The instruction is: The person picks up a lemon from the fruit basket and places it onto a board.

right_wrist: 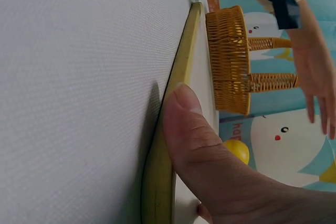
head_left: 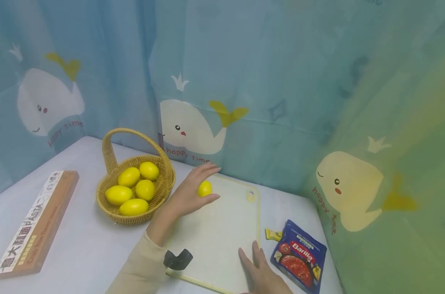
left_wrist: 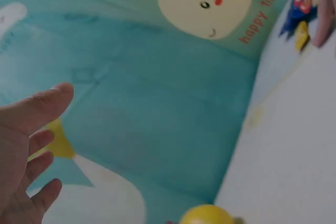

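A yellow lemon (head_left: 205, 188) sits on the far part of a white cutting board (head_left: 216, 237) with a yellow rim. My left hand (head_left: 194, 190) is raised over the board, thumb and fingers spread. In the head view it overlaps the lemon, but the right wrist view shows the hand (right_wrist: 315, 72) apart from and above the lemon (right_wrist: 237, 151). My right hand (head_left: 260, 271) rests at the near right of the board, fingers extended. Its thumb (right_wrist: 186, 124) lies against the board's yellow edge (right_wrist: 181, 72).
A wicker basket (head_left: 124, 219) with a tall handle holds several lemons, left of the board. Further left lies a long pasta box (head_left: 42, 220). To the right are a blue Barilla sauce pouch (head_left: 299, 257) and a small yellow packet (head_left: 273, 234). A whale-print curtain (head_left: 273, 81) stands behind.
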A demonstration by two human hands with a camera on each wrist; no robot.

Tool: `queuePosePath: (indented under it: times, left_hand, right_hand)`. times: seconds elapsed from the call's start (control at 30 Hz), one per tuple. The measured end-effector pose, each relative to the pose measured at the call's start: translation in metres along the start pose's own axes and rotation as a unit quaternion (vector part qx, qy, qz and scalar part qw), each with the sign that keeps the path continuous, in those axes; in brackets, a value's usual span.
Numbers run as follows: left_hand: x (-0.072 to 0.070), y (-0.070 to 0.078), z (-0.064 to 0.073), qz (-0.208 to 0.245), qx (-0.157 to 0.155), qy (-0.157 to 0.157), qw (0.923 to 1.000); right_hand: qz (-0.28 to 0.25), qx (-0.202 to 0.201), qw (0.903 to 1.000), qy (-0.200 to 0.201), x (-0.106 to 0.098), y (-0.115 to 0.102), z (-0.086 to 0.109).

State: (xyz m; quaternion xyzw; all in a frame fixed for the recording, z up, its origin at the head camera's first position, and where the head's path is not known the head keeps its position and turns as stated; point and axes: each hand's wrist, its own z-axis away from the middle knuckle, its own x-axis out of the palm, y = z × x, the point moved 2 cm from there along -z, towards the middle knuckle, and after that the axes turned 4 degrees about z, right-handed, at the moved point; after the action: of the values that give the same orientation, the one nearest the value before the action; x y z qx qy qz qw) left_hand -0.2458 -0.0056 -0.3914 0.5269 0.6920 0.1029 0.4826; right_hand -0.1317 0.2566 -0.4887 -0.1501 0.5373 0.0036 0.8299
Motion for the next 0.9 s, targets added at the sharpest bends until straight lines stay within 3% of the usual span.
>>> queuePosePath:
  times: [0.2,0.43,0.63,0.9]
  left_hand:
    - [-0.015,0.026,0.008,-0.015,0.053,0.027,0.9981]
    - [-0.032,0.047,0.016,-0.045,0.125,0.054,0.9896]
    - [-0.05,0.061,0.025,-0.036,0.135,0.053,0.9887]
    - [-0.081,0.072,0.037,-0.058,0.159,0.103,0.9802]
  right_hand:
    - [0.005,-0.002,1.0,0.0,-0.001,0.0,-0.001]
    - [-0.014,-0.02,0.9997,0.01,0.001,0.002,-0.002]
    - [-0.027,-0.002,0.9996,-0.009,0.003,0.003,-0.005]
    - [-0.016,0.002,0.9998,-0.008,0.002,0.003,-0.004]
